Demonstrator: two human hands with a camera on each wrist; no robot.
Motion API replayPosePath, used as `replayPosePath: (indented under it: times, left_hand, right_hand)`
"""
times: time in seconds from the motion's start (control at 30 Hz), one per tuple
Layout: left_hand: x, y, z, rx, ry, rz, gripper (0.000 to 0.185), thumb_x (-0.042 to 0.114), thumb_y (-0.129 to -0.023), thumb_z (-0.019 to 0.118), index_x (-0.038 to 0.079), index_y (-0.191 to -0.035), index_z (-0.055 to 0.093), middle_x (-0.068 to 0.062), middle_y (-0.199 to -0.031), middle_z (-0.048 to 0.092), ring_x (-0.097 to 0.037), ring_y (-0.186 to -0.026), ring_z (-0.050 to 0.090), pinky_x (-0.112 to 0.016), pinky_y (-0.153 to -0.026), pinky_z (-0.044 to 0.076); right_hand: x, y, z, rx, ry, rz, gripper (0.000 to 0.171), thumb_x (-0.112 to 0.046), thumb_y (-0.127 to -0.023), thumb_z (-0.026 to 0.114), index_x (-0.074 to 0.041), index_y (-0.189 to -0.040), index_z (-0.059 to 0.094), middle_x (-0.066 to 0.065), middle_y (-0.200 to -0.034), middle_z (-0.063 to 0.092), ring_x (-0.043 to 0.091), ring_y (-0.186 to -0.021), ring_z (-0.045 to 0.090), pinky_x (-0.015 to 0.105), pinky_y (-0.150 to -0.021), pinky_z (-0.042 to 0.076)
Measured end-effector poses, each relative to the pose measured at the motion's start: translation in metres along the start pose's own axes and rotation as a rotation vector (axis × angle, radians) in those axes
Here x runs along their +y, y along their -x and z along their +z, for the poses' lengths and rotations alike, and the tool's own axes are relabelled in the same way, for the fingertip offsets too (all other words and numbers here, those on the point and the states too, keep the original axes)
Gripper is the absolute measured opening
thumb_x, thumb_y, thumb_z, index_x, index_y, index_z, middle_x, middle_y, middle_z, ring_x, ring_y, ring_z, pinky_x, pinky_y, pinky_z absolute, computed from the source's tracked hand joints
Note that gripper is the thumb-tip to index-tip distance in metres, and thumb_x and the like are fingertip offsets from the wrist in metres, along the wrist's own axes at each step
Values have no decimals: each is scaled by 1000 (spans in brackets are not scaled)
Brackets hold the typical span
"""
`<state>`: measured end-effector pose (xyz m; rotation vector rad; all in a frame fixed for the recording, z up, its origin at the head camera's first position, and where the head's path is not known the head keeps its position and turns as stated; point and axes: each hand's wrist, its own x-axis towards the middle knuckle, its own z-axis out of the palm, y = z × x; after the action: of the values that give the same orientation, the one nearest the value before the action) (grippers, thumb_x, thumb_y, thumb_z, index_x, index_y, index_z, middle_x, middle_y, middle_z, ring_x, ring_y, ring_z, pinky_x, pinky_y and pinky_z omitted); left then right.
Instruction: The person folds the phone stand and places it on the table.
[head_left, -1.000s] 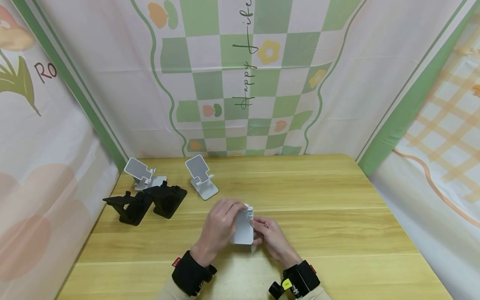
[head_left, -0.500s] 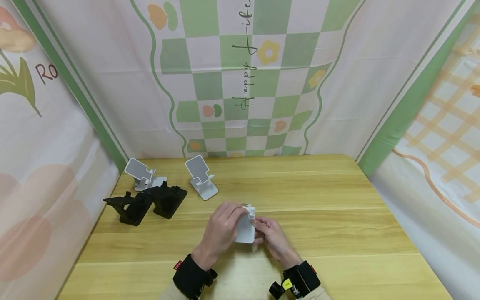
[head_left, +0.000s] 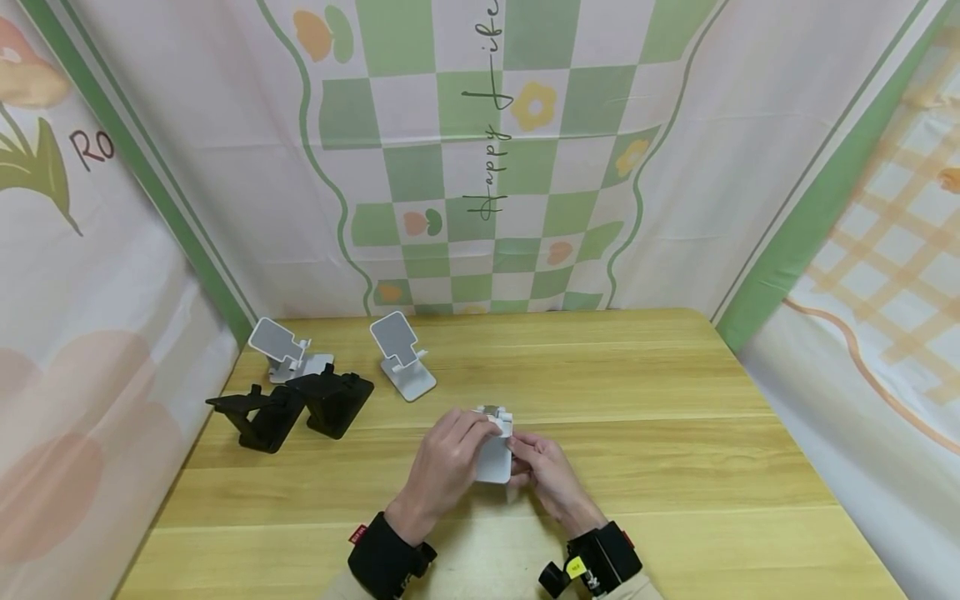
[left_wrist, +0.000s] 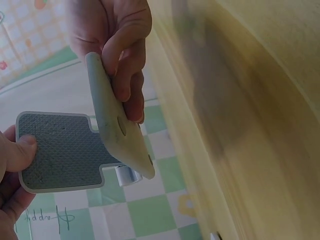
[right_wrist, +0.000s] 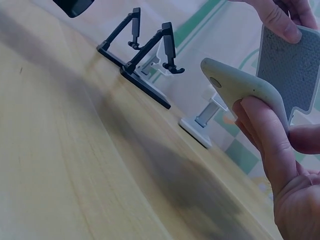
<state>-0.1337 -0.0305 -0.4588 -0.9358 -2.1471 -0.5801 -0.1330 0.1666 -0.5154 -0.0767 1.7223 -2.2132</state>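
Above table point(head_left: 675, 433): white stand point(head_left: 495, 454) pinched between left hand point(head_left: 442, 467), right hand point(head_left: 551, 479).

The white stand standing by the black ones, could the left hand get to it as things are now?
Probably not at once: the left hand grips the folded white stand with the right hand. Bare table lies before the upright white stand.

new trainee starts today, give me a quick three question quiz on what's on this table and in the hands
1. True or false: both hands hold the white folding plastic phone stand.
2. How many black folding phone stands stand on the wooden table? A one, B two, C four.
3. Fill in: the white stand's grey textured pad is pinched by the ___ hand.

Key:
1. True: left hand and right hand grip it.
2. B.
3. Left.
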Motion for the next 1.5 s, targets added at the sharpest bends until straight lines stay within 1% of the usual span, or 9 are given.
replayPosePath:
  times: [0.13,0.23,0.47,0.67,0.83,0.97,1.1,1.33,1.5]
  left_hand:
    - [1,1,1,-6,-4,-3,37,-17,-67,75,10,-93,74,-2,-99,72,-15,-89,63,-23,-79,57]
    - [1,2,1,-16,-6,-4,37,-16,-67,76,10,-93,74,-2,-99,72,-15,-90,64,-24,-80,57]
    - [1,5,3,-29,-5,0,37,-15,-66,78,10,-93,74,-1,-98,71,-14,-87,63,-24,-78,56]
    - [1,6,4,-37,-13,18,34,-13,-68,77,11,-93,75,0,-97,71,-13,-86,62,-23,-78,55]
    - [2,7,5,-29,-17,30,32,-12,-70,75,11,-92,75,0,-97,71,-12,-85,62,-22,-77,55]
    - [2,9,5,-33,-13,30,33,-13,-69,74,10,-93,75,1,-97,71,-12,-86,63,-22,-78,55]
    - [2,10,6,-37,-13,31,35,-14,-68,73,10,-93,75,1,-97,71,-11,-86,62,-21,-78,54]
    - [2,11,5,-47,-15,30,35,-15,-69,72,10,-93,75,1,-97,70,-11,-83,60,-20,-75,53]
    - [3,12,4,-56,-14,32,35,-15,-69,72,11,-93,75,1,-97,70,-11,-84,61,-21,-77,54]
  right_hand:
    - [0,0,1,16,-24,8,47,-10,-108,48,27,-136,41,10,-101,77,12,-81,76,22,-69,61]
    - [0,0,1,29,-28,17,46,-10,-108,48,27,-136,42,8,-99,77,12,-81,75,22,-69,61]
    - [0,-1,2,40,-42,24,47,-10,-109,48,26,-137,40,9,-101,77,12,-81,76,23,-70,61]
    - [-1,-1,1,36,-69,32,48,-12,-110,47,25,-139,39,6,-99,77,12,-81,76,22,-69,61]
    - [-2,-1,1,31,-90,34,50,-12,-110,47,25,-141,37,10,-103,77,13,-83,76,22,-71,61]
    - [-3,-1,0,31,-104,40,51,-12,-109,48,25,-142,35,12,-105,77,13,-84,76,22,-71,61]
    - [-3,-1,0,28,-108,41,51,-12,-110,47,25,-142,34,11,-104,77,13,-84,76,21,-71,61]
    - [-5,-2,1,24,-115,35,50,-10,-110,45,26,-141,33,7,-102,77,12,-84,76,21,-71,60]
    - [-5,-2,1,24,-109,29,49,-10,-110,45,26,-141,33,8,-104,77,13,-85,76,22,-72,61]
